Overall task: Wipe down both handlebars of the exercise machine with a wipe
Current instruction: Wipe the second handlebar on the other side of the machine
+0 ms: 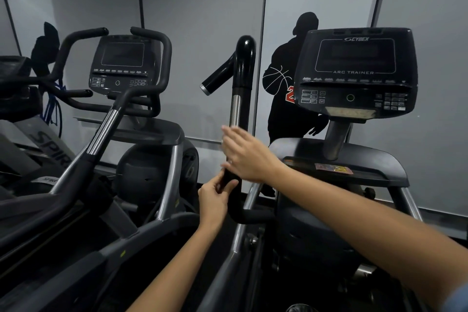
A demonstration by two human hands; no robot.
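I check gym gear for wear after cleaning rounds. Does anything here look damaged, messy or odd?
One thing: a faded, peeling-looking sticker lies on the Cybex machine's black shelf below the console. No wipe shows in either hand at the black upright handlebar.

The upright handlebar [239, 99] stands between a second machine [126, 99] on the left and the console [354, 73] on the right, with both hands [249, 157] on its lower stretch and the wall [202, 7] far behind.
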